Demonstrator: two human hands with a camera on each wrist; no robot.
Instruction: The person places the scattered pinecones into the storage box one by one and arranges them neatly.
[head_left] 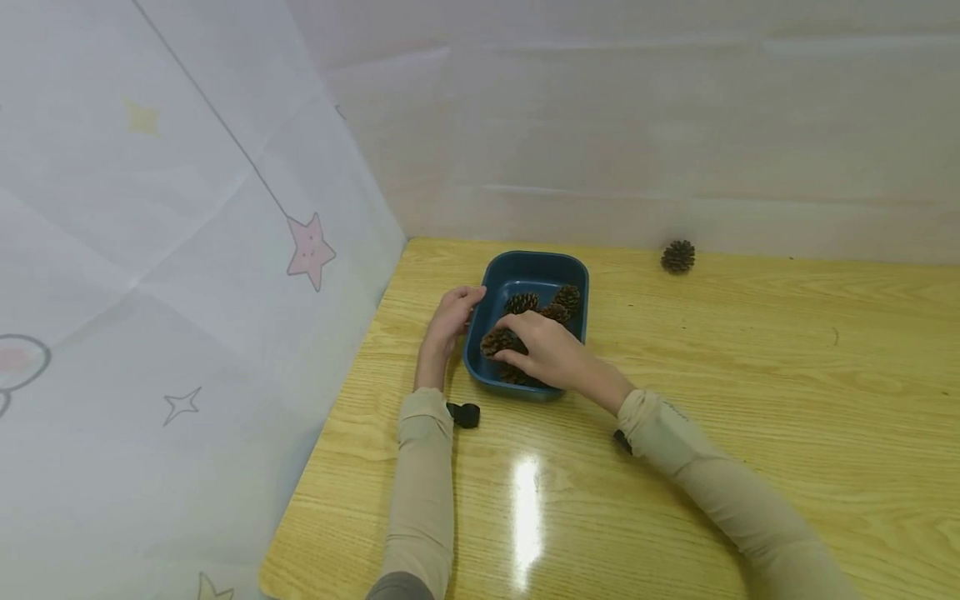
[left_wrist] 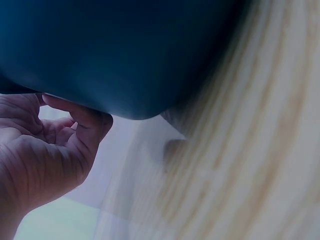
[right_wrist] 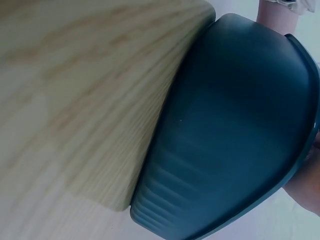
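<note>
A dark blue rectangular bin [head_left: 534, 260] sits on the table with several brown pine cones inside, among them a pine cone [head_left: 566, 297] near its right wall. Over the bin's near left part, my right hand [head_left: 551, 350] holds another pine cone [head_left: 495, 342] between thumb and fingers. My left hand [head_left: 452, 315] grips the bin's left rim. In the left wrist view, the fingers of that hand [left_wrist: 55, 145] are bent against the bin's wall [left_wrist: 125, 65]. The right wrist view shows mostly the bin's outer side [right_wrist: 225, 120]; the held cone is out of sight there.
A single pine cone [head_left: 678, 257] lies at the table's back edge, right of the bin. The wood-grain table [head_left: 750, 358] meets a pale sheet [head_left: 637, 125] behind and a star-patterned sheet [head_left: 225, 333] on the left. A black wrist device [head_left: 465, 415] hangs by the left sleeve.
</note>
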